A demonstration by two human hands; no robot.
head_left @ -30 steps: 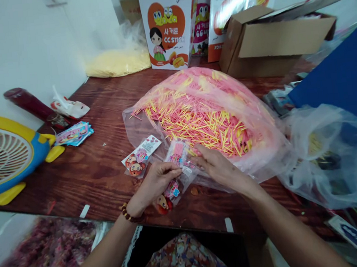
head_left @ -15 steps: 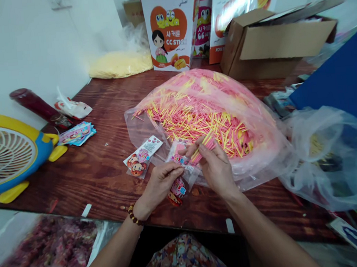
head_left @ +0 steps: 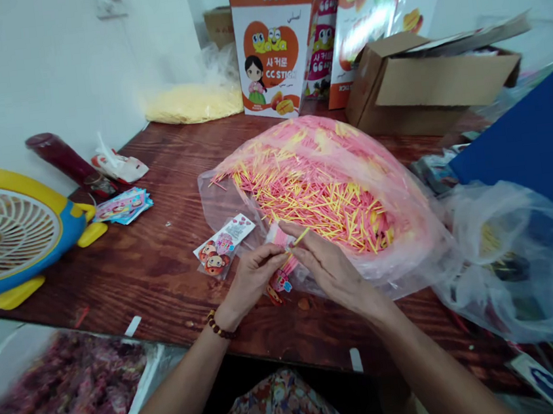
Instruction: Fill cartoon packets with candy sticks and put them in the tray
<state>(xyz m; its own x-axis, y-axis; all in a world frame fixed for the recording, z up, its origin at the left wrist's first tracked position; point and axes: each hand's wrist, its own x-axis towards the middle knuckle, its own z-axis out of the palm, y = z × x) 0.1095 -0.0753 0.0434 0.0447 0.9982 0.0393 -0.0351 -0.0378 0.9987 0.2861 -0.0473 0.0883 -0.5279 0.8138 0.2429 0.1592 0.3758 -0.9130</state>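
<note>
My left hand point(head_left: 256, 275) pinches a small clear plastic packet point(head_left: 280, 281) with a cartoon print at its lower end. Pink sticks show inside the packet. My right hand point(head_left: 330, 268) is closed at the packet's mouth, its fingers around thin candy sticks; a yellow stick point(head_left: 301, 236) pokes out, and the rest are mostly hidden. Just beyond both hands lies a large open plastic bag point(head_left: 404, 203) heaped with pink and yellow candy sticks point(head_left: 305, 197). Another printed packet point(head_left: 225, 244) lies flat beside my left hand.
A yellow and blue fan point(head_left: 16, 228), a dark red bottle point(head_left: 61, 160) and a stack of printed packets point(head_left: 125, 206) stand left. Cartons point(head_left: 267, 53) and an open cardboard box point(head_left: 432, 85) line the back. A knotted clear bag point(head_left: 509, 261) sits right; a bin of wrapped pieces point(head_left: 60, 401) lower left.
My right hand has moved left and down with the sticks, to the packet in my left hand. The sticks now sit at and inside the packet. The view has shifted slightly.
</note>
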